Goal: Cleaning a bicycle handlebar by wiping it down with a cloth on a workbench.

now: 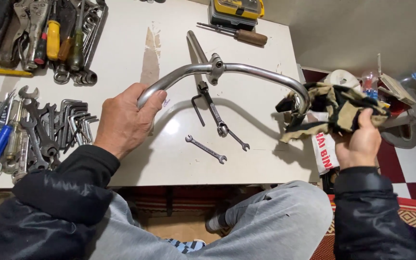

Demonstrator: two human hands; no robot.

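Note:
A curved chrome bicycle handlebar [256, 71] with its stem clamp [214, 64] in the middle hangs above the white table [121, 58]. My left hand [123, 120] grips its left end. My right hand [359, 139] holds a tan and black patterned rag [335, 108], which is wrapped around the handlebar's right end. That end is hidden under the cloth.
Small open-ended wrenches [207, 149], a ratchet wrench [215, 110] and a hex key [197, 108] lie under the handlebar. Hex keys and spanners [49, 127], pliers and screwdrivers [44, 38] crowd the table's left side. A wooden-handled screwdriver [239, 34] and a yellow case [236, 10] sit at the back. Clutter lies to the right.

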